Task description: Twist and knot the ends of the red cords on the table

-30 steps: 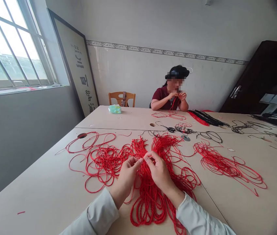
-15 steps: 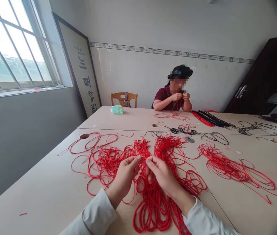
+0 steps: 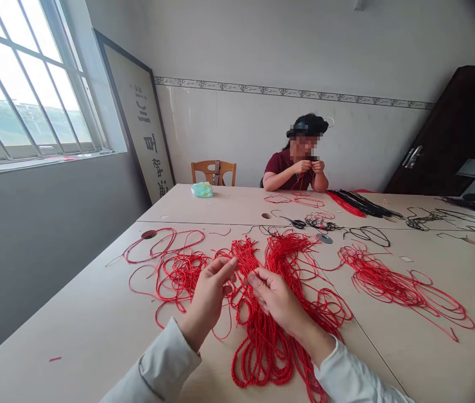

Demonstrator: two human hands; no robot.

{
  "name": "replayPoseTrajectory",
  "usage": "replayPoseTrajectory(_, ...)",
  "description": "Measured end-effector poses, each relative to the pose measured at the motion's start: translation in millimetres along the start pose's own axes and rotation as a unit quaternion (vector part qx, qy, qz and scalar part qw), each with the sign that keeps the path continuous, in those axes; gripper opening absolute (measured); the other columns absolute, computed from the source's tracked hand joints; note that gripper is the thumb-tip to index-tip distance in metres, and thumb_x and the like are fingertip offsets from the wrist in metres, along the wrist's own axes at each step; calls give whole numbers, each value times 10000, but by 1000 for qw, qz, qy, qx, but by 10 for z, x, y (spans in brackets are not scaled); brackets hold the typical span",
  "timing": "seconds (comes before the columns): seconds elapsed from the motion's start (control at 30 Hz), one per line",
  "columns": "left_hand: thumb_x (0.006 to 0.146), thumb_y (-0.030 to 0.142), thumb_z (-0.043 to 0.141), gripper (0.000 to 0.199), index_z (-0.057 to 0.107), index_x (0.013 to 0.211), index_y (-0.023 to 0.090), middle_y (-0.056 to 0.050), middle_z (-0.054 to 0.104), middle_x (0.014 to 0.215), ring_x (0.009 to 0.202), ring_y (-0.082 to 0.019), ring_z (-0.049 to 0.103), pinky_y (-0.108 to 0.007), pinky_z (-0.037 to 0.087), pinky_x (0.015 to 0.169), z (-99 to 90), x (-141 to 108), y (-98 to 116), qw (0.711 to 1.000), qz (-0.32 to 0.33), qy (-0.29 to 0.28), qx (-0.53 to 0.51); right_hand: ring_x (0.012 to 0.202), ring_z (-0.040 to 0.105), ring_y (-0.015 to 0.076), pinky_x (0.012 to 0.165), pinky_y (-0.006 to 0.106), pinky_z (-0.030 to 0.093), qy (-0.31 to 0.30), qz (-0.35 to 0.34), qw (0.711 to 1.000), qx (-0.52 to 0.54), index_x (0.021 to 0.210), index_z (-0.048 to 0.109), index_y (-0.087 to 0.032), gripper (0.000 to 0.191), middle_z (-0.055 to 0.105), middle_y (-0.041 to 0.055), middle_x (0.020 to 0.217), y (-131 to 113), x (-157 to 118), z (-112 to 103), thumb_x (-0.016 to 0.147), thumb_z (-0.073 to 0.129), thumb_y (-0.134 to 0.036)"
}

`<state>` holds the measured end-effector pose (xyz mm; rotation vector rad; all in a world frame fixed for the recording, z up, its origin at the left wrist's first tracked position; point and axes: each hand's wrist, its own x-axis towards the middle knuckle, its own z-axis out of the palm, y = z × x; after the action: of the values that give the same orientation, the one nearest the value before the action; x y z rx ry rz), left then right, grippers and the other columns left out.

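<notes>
Over a large heap of red braided cord (image 3: 258,341) on a pale table (image 3: 81,330), my hands work close together. My right hand (image 3: 274,298) has its fingertips pinched together on the cord near the heap's upper part. My left hand (image 3: 207,294) is raised just left of it, fingers near the cord, and I cannot tell if they grip a strand. Thinner red cord loops (image 3: 174,268) lie in a tangle to the left. White sleeves cover both my forearms.
Another heap of red cord (image 3: 392,288) lies to the right. Black cords (image 3: 365,204), scissors (image 3: 298,224) and a metal disc (image 3: 324,238) sit further along the table. Across it, a co-worker (image 3: 294,168) holds cord up with both hands. A green bag (image 3: 202,190) lies at the far edge.
My left hand has lifted slightly and drawn away from my right hand. The view has shifted a little, and the cords on the table look unmoved.
</notes>
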<state>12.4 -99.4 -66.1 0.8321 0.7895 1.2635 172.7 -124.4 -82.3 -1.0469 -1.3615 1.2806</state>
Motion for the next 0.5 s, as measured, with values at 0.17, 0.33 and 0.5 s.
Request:
replayPoseTrajectory(0.17, 794, 82, 657, 99, 578, 765, 133, 62, 516, 640, 397, 8, 418, -90, 252, 291, -464, 123, 732, 966, 95, 117, -210, 464, 167, 71, 434, 231, 121, 12, -7, 999, 33, 783, 592, -179, 342, 252, -92, 544, -444, -156, -276, 813, 647, -516)
replayPoseTrajectory(0.33, 928, 72, 459, 134, 564, 859, 120, 7, 628, 703, 362, 9, 457, -70, 314, 273, -641, 15, 1006, 953, 15, 95, -288, 472, 284, 90, 462, 233, 220, -55, -9, 996, -66, 766, 598, -189, 322, 350, -69, 534, -523, -227, -329, 875, 572, -491)
replayPoseTrajectory(0.5, 950, 79, 432, 144, 565, 912, 119, -2, 684, 728, 356, 2, 488, -73, 358, 274, -302, -166, 892, 942, -14, 71, -327, 715, 559, 177, 677, 294, 428, 38, -85, 970, -224, 785, 639, -194, 187, 622, 17, 742, -252, -188, -100, 881, 575, -342)
